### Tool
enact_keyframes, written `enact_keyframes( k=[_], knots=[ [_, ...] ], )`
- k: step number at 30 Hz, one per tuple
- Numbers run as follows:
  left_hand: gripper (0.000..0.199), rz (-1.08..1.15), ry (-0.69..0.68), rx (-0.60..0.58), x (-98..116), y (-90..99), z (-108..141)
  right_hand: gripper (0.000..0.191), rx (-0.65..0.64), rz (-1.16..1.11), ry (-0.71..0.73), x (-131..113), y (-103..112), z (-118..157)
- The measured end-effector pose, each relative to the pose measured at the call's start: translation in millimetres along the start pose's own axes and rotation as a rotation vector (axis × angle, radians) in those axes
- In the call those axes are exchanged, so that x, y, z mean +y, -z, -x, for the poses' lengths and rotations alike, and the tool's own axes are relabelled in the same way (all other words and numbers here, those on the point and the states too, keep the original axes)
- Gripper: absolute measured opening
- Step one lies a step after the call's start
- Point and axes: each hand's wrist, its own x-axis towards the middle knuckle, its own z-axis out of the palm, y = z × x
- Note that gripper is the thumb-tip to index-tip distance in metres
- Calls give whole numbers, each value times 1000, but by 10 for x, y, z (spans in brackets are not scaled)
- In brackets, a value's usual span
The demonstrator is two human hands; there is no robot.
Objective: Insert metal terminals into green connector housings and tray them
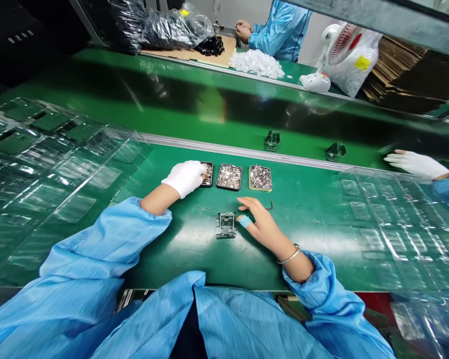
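Observation:
My left hand (185, 178), in a white glove with bare fingertips, reaches over the leftmost black tray (211, 169) of small metal parts. Its fingers are drawn together at the parts; whatever they pinch is hidden. Two more trays stand to the right, a middle tray (218, 184) and a right tray (250, 183), both filled with small shiny metal pieces. A small metal frame-like assembly (225, 225) lies on the green bench in front of me. Beside it is my bare right hand (260, 222), open, blue tape round the thumb, which is close to the assembly's right edge. An L-shaped hex key (272, 205) lies beyond that hand.
Clear plastic blister trays flank me, a left stack (56, 164) and a right stack (389, 234). Past a metal rail (217, 148), two similar assemblies (272, 140) (336, 151) sit on a green strip. A co-worker's gloved hand (415, 163) is at the right.

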Motion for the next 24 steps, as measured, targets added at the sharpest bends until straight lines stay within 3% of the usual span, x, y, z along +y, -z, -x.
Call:
enact_keyframes(
  k=[3,7,10,12,15,17,21,24],
  knots=[
    [33,47,40,47,-64,6,22,41,10,-4,-9,5,0,-2],
    [33,281,74,141,-229,0,86,40,-8,2,-14,19,7,-4],
    [29,636,117,203,-212,60,224,39,12,2,-1,19,13,-17],
    [24,979,143,188,-78,152,395,35,57,2,7,-20,11,-46],
    [21,1392,93,0,233,310,719,28,113,18,46,-148,-8,-120],
    [21,1501,47,-144,425,374,909,25,118,39,107,-240,-29,-166],
    [27,1472,-48,-402,622,326,1099,24,18,119,284,-313,-52,-166],
    [32,1411,-129,-450,649,210,1126,24,-84,185,354,-316,-35,-86]
  ],
)
